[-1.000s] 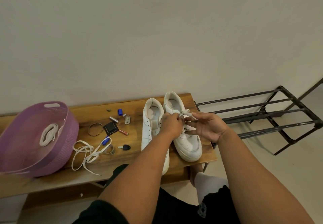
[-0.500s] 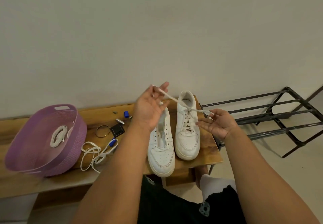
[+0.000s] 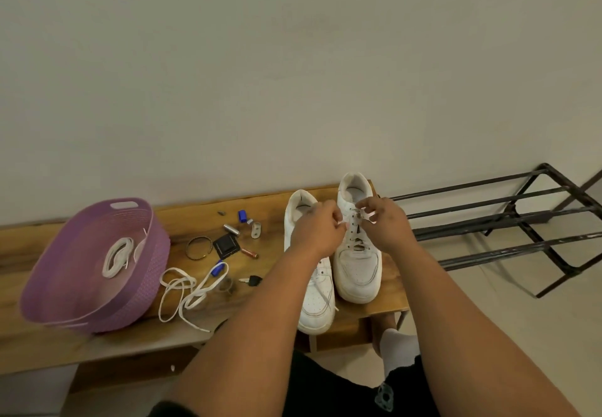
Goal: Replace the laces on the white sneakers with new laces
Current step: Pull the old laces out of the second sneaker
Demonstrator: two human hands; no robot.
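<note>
no readable text, labels, brands or numbers anywhere

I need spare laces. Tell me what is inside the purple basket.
Inside the purple basket lies one coiled white lace. The near wall hides part of the floor, so anything there is unseen.

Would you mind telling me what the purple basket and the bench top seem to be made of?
The purple basket looks like moulded plastic with a matte, woven-pattern wall and a cut-out handle slot. The bench top appears to be wood or a wood-look veneer: brown grain streaks, slight sheen.
</note>
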